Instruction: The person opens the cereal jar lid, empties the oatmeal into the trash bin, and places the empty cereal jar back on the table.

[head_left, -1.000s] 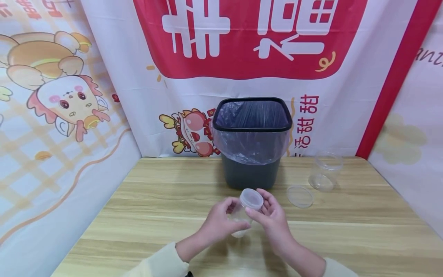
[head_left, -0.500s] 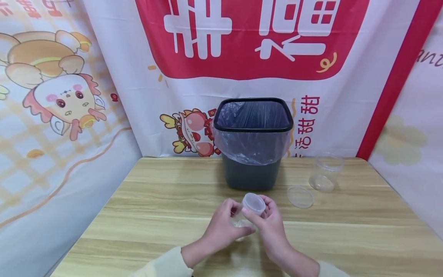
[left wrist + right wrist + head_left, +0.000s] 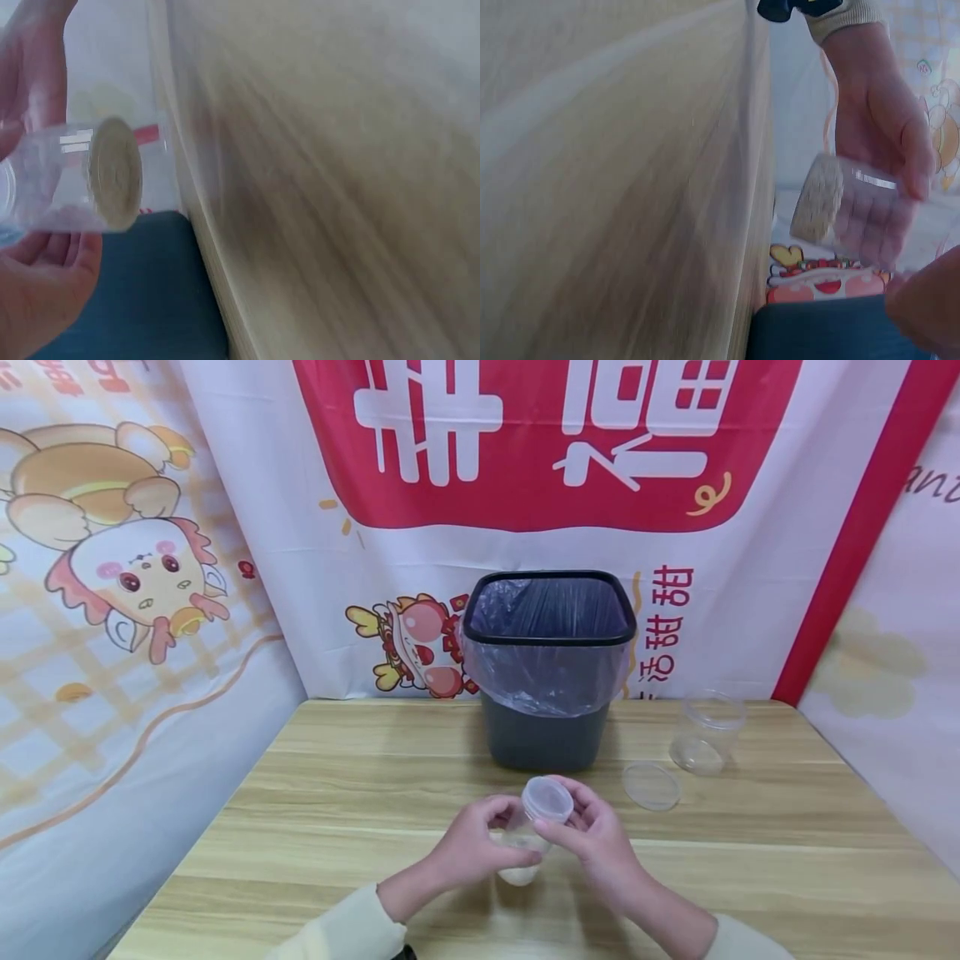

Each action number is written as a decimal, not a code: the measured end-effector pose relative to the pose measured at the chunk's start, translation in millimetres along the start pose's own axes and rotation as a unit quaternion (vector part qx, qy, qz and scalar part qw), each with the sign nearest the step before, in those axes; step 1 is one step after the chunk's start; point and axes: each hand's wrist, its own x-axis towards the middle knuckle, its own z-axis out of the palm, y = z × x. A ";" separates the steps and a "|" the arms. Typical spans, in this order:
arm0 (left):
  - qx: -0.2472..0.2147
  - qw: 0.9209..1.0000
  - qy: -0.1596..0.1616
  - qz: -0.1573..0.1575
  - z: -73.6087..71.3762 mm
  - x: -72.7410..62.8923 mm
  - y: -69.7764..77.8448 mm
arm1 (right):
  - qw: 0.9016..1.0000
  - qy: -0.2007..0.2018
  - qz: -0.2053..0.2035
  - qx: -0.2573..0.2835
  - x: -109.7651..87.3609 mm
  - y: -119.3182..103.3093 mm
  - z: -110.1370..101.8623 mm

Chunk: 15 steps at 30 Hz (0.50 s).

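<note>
Between the hands is a clear plastic jar (image 3: pixel 528 833), tilted, with a whitish translucent lid (image 3: pixel 547 798) on top. My left hand (image 3: pixel 474 843) holds the jar's body, its thumb across the front. Near the top, my right hand (image 3: pixel 602 843) grips the lid's rim with thumb and fingers. Pale grains (image 3: pixel 817 198) lie in a layer at the jar's bottom, seen from the side in the right wrist view. The left wrist view faces the jar's base (image 3: pixel 117 174). Some fingers are hidden behind the jar.
A dark bin (image 3: pixel 546 735) with a clear bag liner stands at the back of the wooden table (image 3: pixel 360 777). Right of it are a clear round lid (image 3: pixel 651 786) lying flat and an open clear container (image 3: pixel 703 739). Printed cloth hangs behind and at both sides.
Both hands and the jar dip slightly toward me, then come back a little left. The grip shifts slightly, and more of the jar's lower end shows now. The lid stays on the jar.
</note>
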 end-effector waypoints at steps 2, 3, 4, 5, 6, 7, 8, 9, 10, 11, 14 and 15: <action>-0.022 0.999 -0.031 -0.005 -3.8 1.6 -1.7 | 0.999 -0.038 -0.003 -0.011 1.7 -0.3 -6.8; -0.032 0.998 -0.047 -0.007 -5.5 2.3 -2.5 | 0.998 -0.059 -0.007 -0.016 2.6 0.1 -10.3; -0.039 0.997 -0.060 -0.010 -7.0 2.7 -3.2 | 0.997 -0.079 -0.011 -0.019 3.6 0.7 -13.6; -0.045 0.996 -0.071 -0.013 -8.3 2.9 -4.0 | 0.995 -0.100 -0.016 -0.023 4.5 1.5 -16.6; -0.051 0.995 -0.082 -0.016 -9.4 3.2 -4.8 | 0.992 -0.121 -0.022 -0.024 5.4 2.4 -19.2; -0.055 0.994 -0.091 -0.016 -10.4 3.4 -5.2 | 0.989 -0.140 -0.027 -0.024 6.1 3.5 -21.4; -0.056 0.993 -0.098 -0.016 -11.2 3.4 -5.6 | 0.987 -0.155 -0.031 -0.024 6.7 4.7 -23.3; -0.057 0.993 -0.102 -0.018 -11.7 3.3 -6.0 | 0.985 -0.167 -0.034 -0.022 7.3 5.8 -24.6; -0.058 0.993 -0.105 -0.019 -12.0 3.2 -6.3 | 0.983 -0.177 -0.035 -0.018 7.7 6.7 -25.6; -0.059 0.992 -0.107 -0.021 -12.1 3.1 -6.4 | 0.982 -0.184 -0.036 -0.016 8.0 7.3 -26.2; -0.049 0.993 -0.100 -0.026 -11.7 3.2 -5.9 | 0.982 -0.188 -0.036 -0.002 7.5 7.1 -26.1; -0.043 0.995 -0.091 -0.027 -11.4 3.2 -5.5 | 0.982 -0.183 -0.034 0.005 7.0 6.2 -24.9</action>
